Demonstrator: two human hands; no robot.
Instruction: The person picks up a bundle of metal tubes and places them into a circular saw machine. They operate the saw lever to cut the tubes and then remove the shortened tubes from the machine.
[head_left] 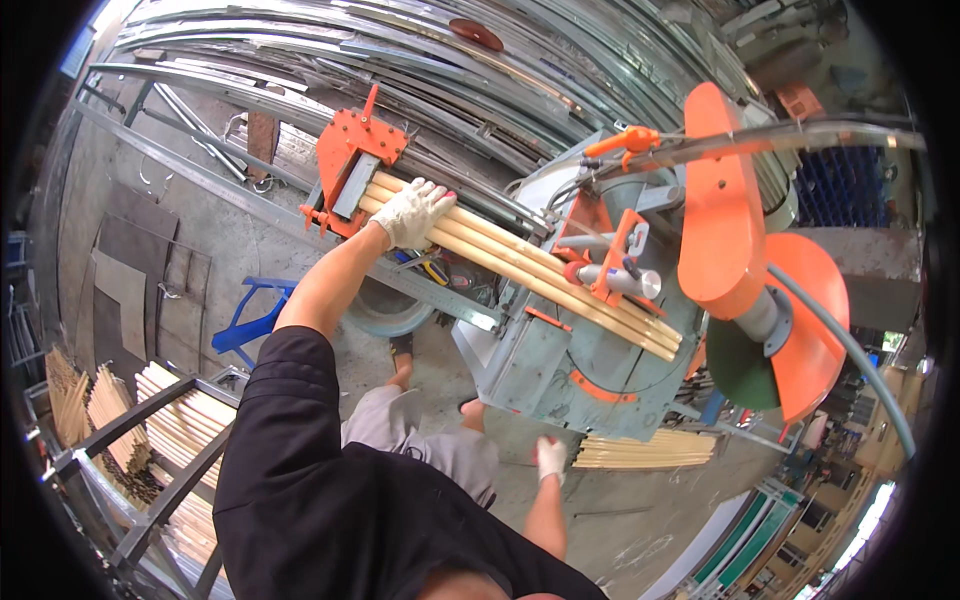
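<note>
Several long pale-yellow tubes (pixel 540 268) lie side by side across the grey table of an orange cut-off saw (pixel 735 230). My left hand (pixel 415 213), in a white glove, is wrapped over them close to their left ends. Those ends meet a grey block (pixel 356 186) on an orange stop (pixel 350 140). Near the tubes' right ends, an orange clamp with a metal cylinder (pixel 620 278) stands over them. My right hand (pixel 550 457), gloved too, hangs low beside the near edge of the saw table, apart from the tubes; its fingers are too small to make out.
The saw's round orange guard (pixel 805 310) and a hose (pixel 850 350) are at the right. More tubes (pixel 640 450) lie below the table, and bundles (pixel 190 415) fill a metal rack at lower left. Long metal profiles (pixel 420 60) are piled behind. A blue stand (pixel 250 315) sits left.
</note>
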